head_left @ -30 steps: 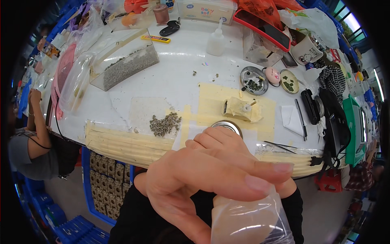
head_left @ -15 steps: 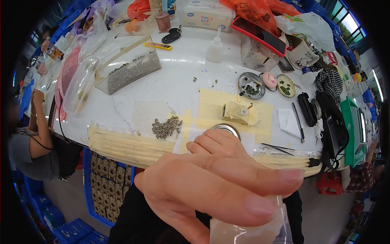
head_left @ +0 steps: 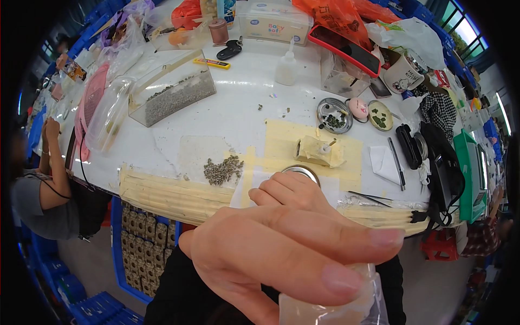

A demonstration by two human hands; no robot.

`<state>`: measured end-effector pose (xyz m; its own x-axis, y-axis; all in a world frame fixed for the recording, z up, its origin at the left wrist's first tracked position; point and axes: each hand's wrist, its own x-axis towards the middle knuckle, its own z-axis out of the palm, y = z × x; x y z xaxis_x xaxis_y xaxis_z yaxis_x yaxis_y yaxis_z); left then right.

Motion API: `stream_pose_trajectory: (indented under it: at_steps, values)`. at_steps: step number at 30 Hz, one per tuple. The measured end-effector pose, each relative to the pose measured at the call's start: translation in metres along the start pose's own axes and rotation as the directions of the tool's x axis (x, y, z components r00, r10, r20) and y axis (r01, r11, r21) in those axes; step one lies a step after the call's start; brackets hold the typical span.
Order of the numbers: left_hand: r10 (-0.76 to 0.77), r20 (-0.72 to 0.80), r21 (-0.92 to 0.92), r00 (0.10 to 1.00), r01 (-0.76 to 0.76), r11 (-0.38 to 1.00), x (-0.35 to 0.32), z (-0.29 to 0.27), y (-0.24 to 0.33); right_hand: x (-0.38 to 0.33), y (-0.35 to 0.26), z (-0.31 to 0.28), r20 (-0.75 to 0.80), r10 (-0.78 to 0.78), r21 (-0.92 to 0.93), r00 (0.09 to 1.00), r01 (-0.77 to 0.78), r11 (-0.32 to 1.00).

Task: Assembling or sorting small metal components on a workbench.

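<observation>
Close to the camera, my left hand (head_left: 271, 249) is closed around a translucent, whitish plastic thing (head_left: 325, 311) with a shiny crinkled edge. The lower picture edge cuts it off, so its kind does not show. Beyond it my right hand (head_left: 295, 190) rests at the front of the table, fingers curled into a loose fist; what they hold, if anything, is hidden. Against its knuckles lies a round metal rim (head_left: 304, 171), mostly covered by the hand. Just past that stands a block wrapped in yellowish tape (head_left: 319, 151) with a short peg on top.
Left of my right hand lies a pile of small grey-green pieces (head_left: 223, 169). A box of grey granules (head_left: 179, 100) stands farther left. Toward the back are a white squeeze bottle (head_left: 285, 67) and a glass dish (head_left: 334, 115). Tweezers (head_left: 371, 198) lie right. Another person (head_left: 46, 200) sits far left.
Both hands keep nearly the same place and grip. The plastic thing in my left hand has shifted very slightly.
</observation>
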<state>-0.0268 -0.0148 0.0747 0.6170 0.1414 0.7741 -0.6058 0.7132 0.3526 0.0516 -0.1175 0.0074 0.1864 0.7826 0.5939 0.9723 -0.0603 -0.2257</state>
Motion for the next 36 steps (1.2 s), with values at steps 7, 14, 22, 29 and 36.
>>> stream_pose_trajectory:
  at_steps: [7, 14, 22, 29, 36]
  values:
    - [-0.029, -0.122, 0.016, 0.992, 0.031, 0.999, 0.003, 0.016, 0.009, 0.000, -0.001, 0.002, -0.006, -0.007, -0.009, 1.000, 0.007, 1.000]
    - [-0.079, -0.217, 0.151, 0.973, 0.114, 0.982, -0.003, 0.016, 0.008, 0.000, 0.000, -0.007, 0.008, 0.037, 0.018, 0.999, -0.038, 0.999]
    - [-0.299, -0.167, 0.051, 0.939, 0.311, 0.949, -0.016, -0.011, 0.004, -0.008, 0.006, 0.007, -0.029, 0.055, 0.168, 0.998, -0.049, 0.985]
    - [-0.398, -0.019, -0.062, 0.917, 0.396, 0.916, -0.028, -0.041, -0.001, -0.016, 0.011, 0.019, -0.098, 0.031, 0.241, 0.995, -0.006, 0.970]
    - [-0.449, -0.058, -0.109, 0.892, 0.441, 0.891, -0.036, -0.045, 0.001, -0.008, 0.005, 0.004, -0.041, 0.138, 0.293, 0.990, -0.120, 0.949]
